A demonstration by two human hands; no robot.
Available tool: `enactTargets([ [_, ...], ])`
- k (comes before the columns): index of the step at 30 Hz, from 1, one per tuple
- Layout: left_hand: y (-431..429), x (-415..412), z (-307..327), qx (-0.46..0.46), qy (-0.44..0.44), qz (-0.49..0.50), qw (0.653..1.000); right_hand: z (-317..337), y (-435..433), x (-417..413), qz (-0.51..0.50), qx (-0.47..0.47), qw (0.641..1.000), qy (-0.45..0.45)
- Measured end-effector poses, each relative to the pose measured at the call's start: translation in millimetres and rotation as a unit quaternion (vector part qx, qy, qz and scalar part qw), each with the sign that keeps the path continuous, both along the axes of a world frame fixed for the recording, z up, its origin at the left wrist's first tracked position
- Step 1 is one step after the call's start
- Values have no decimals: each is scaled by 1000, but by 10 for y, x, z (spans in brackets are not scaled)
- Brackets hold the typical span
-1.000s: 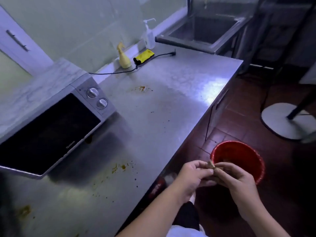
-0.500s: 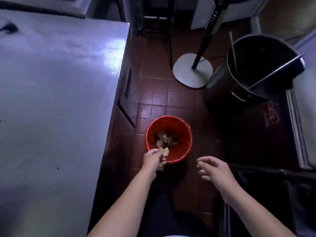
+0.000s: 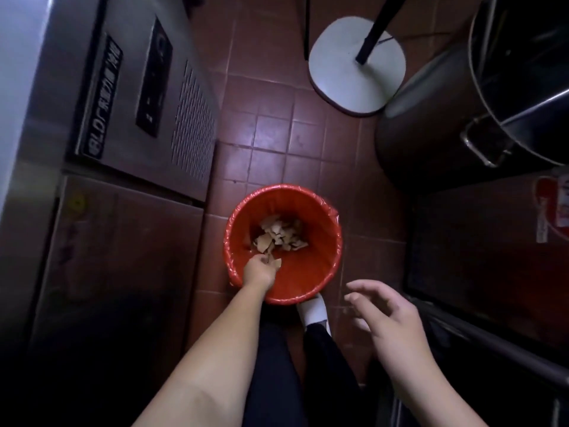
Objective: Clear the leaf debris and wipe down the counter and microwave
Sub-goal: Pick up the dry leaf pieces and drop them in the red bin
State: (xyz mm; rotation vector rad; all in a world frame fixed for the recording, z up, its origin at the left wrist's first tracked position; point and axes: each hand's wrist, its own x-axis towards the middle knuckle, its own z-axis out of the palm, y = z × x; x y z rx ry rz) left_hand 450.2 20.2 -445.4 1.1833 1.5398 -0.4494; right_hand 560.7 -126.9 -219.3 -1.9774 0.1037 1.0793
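Observation:
A red bucket [image 3: 320, 211] lined with a red bag stands on the tiled floor, with dry tan leaf pieces [image 3: 280, 234] lying at its bottom. My left hand [image 3: 258, 271] reaches over the bucket's near left rim, fingers pointing down inside, and pinches a few leaf bits [image 3: 277, 262] at its fingertips. Right of the bucket and outside it, my right hand [image 3: 386, 315] hovers with its fingers spread and holds nothing. The counter top and the microwave are out of view.
The steel front of the under-counter cabinet [image 3: 123, 124] fills the left side. A white stand base [image 3: 345, 78] with a black pole sits beyond the bucket. A large steel pot [image 3: 437, 124] stands at the right. My white shoe [image 3: 314, 309] touches the bucket.
The view swung from the counter down to the floor and closer to the bucket. My hands parted; the left one went down into the bucket with leaf bits, the right one drew aside empty.

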Motion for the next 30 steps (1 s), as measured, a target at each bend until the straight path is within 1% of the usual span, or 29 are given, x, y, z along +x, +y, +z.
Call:
enactTargets([
  [3, -132, 45, -127, -47, -6, -3, 999, -104, -64, 97, 3, -14, 1000, 6],
  [5, -260, 16, -25, -63, -9, 9, 998, -40, -106, 139, 7, -23, 1000, 12],
  [8, -417, -91, 386, -83, -27, 32, 996, 257, -85, 201, 22, -17, 999, 24],
  [11, -463, -239, 991, -89, -58, 64, 992, 643, 4, 266, 65, 0, 998, 10],
  [16, -322, -554, 2281, 0, -135, 142, 981, 1262, 333, 233, 133, 55, 990, 13],
  [19, -206, -821, 3043, 59, -189, 212, 957, 1502, 536, 62, 199, 89, 976, 28],
  [21, -152, -1061, 3458, 102, -220, 238, 940, 1634, 659, -101, 237, 104, 965, 34],
  [26, -117, -1771, 4164, 196, -265, 316, 890, 1972, 937, -641, 303, 126, 944, 43],
  [30, -19, -2413, 4561, 260, -285, 354, 852, 2205, 1148, -1156, 332, 149, 931, 22],
])
